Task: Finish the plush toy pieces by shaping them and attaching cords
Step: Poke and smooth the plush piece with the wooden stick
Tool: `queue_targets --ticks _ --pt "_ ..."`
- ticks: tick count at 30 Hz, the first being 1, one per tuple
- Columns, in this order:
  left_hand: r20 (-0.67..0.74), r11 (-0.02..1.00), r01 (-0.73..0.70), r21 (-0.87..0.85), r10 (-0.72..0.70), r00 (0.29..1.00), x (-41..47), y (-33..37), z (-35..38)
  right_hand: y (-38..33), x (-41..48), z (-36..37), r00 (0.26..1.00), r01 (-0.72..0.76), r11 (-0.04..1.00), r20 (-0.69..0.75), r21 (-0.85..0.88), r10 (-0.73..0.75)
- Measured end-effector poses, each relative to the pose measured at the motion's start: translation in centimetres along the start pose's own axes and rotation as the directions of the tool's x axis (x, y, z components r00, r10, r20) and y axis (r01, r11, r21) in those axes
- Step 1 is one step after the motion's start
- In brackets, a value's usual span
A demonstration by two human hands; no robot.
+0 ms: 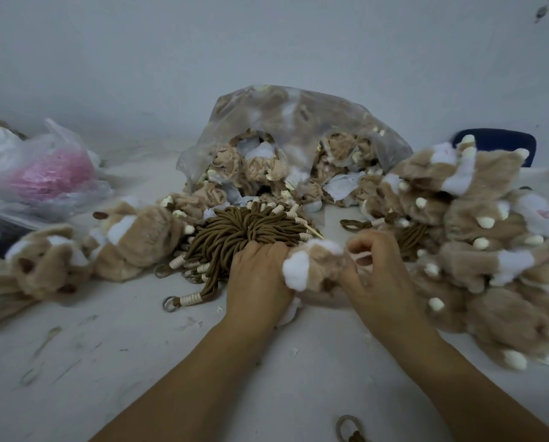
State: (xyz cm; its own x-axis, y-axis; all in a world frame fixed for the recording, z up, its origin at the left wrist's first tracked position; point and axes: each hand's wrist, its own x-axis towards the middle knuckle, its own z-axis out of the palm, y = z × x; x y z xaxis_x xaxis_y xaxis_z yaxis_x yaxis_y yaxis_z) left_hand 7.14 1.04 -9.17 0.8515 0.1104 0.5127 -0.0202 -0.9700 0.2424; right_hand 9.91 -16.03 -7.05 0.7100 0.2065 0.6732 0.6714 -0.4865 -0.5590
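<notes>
A tan plush toy piece (314, 266) with white patches lies between my two hands at the middle of the white table (139, 362). My left hand (258, 279) grips its left side, fingers curled into the fur. My right hand (375, 269) holds its right side with curled fingers; what the fingertips pinch is too small to tell. Just beyond my left hand sits a heap of brown cords (244, 231) with cream-wrapped ends and metal rings. One brown cord (362, 223) lies by the right pile.
A clear plastic bag (292, 122) of inside-out plush pieces stands behind the cords. Furry plush pieces are piled at the right (490, 244) and lie at the left (75, 253). Plastic bags with something pink (53, 173) sit far left. A loose cord loop (349, 429) lies at the bottom edge.
</notes>
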Motion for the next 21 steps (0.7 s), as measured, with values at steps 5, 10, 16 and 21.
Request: queue_targets --ticks 5,10,16,21 --pt "-0.068 1.0 -0.007 -0.021 0.006 0.998 -0.4 0.5 -0.1 -1.8 -0.9 1.4 0.939 0.297 0.927 0.245 -0.23 -0.24" --pt "-0.096 0.985 -0.148 -0.086 0.139 0.986 -0.7 1.3 0.2 -0.5 -1.2 2.3 0.937 0.201 0.926 0.34 -0.321 -0.086" --pt "-0.107 0.91 -0.344 -0.232 0.328 0.939 -1.0 2.1 0.1 1.6 -0.7 1.3 0.946 -0.001 0.981 0.318 -0.192 0.063" --pt "-0.172 0.93 -0.222 -0.293 0.177 0.969 -0.9 1.9 -0.2 0.4 -0.5 1.3 0.953 0.044 0.983 0.302 -0.178 0.012"
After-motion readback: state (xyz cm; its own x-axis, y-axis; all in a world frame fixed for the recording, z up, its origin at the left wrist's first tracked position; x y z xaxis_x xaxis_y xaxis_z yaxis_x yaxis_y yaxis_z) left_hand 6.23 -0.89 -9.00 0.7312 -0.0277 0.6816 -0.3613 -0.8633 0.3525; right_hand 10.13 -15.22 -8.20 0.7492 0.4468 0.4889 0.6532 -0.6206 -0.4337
